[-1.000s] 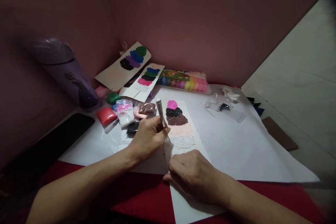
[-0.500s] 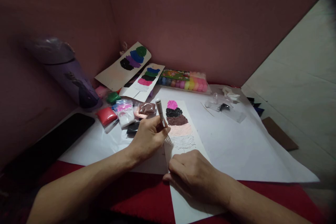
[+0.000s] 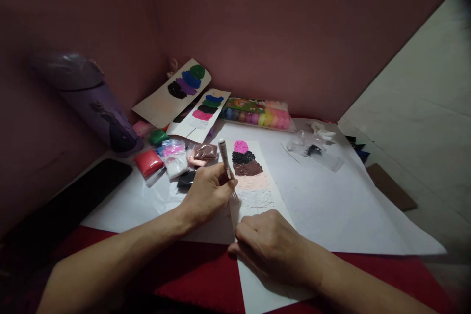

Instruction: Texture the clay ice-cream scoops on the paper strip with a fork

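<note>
My left hand (image 3: 209, 190) is closed around a small fork (image 3: 223, 152) with a pale ridged handle. The fork's tines point down at the left edge of a white clay band on a paper card (image 3: 281, 206). Above that band the card carries peach, brown, black and bright pink clay (image 3: 241, 147) in textured layers. My right hand (image 3: 270, 248) rests with curled fingers on the lower part of the card, its thumb at the left edge, gripping it.
Bagged clay, including a red packet (image 3: 148, 163), lies to the left near a dark phone (image 3: 99, 191) and a purple bottle (image 3: 99, 108). Behind stand two decorated cards (image 3: 154, 108) and a clay pack (image 3: 257, 113). Clear plastic wrapping (image 3: 327, 158) lies right.
The view has shifted very slightly. Both hands, the fork and the card keep almost the same positions.
</note>
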`<state>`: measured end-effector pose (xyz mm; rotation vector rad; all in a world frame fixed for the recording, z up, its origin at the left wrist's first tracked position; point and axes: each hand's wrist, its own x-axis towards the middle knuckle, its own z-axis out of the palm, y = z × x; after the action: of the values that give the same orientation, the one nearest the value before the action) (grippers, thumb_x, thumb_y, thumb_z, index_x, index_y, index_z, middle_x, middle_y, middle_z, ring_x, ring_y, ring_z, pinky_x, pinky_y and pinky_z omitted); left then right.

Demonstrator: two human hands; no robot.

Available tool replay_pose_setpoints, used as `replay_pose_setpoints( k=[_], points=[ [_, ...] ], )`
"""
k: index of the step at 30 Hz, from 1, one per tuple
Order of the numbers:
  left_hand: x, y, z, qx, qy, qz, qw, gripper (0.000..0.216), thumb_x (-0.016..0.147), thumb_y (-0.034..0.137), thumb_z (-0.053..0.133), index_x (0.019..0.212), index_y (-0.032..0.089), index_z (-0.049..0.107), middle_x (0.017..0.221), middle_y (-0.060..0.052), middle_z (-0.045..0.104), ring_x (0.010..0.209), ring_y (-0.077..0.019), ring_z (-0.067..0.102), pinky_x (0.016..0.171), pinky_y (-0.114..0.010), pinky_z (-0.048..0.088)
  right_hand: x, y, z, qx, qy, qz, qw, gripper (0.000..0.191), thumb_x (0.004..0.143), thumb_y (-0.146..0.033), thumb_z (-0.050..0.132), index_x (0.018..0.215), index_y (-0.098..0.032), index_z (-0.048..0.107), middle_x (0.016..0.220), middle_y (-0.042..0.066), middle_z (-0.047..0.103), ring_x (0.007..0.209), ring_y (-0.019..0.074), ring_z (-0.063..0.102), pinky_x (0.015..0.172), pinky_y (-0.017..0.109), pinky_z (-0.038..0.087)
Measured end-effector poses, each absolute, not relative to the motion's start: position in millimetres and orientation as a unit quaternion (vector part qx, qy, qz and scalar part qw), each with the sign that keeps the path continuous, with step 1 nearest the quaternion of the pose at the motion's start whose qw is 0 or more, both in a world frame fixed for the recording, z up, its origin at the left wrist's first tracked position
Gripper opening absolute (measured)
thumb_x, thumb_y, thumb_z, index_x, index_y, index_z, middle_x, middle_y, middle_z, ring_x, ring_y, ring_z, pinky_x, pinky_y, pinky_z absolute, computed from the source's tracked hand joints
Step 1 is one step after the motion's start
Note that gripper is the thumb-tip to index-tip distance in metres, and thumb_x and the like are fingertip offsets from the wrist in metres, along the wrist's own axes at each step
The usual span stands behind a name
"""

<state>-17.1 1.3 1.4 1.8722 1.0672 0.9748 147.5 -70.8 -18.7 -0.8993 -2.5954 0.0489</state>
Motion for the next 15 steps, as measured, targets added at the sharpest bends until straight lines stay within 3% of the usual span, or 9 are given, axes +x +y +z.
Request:
replay_pose_setpoints(
  k=[15],
  points=[
    [-18.0, 1.7, 1.9, 0.742, 0.422, 0.384, 0.351, 0.012, 0.080, 0.017, 0.055, 0.068, 0.016, 0.052, 0.051, 0.005, 0.049, 0.045, -0.0065, 0.043, 0.043, -0.019, 0.033, 147.8, -70.2, -19.5, -0.315, -0.926, 0.024, 0.206, 0.025, 0.093, -0.028, 0.044, 0.071, -0.018, 0.049, 0.059, -0.001, 0.054, 0.047, 0.0116, 0.041, 0.043, 0.030, 0.026]
  ],
)
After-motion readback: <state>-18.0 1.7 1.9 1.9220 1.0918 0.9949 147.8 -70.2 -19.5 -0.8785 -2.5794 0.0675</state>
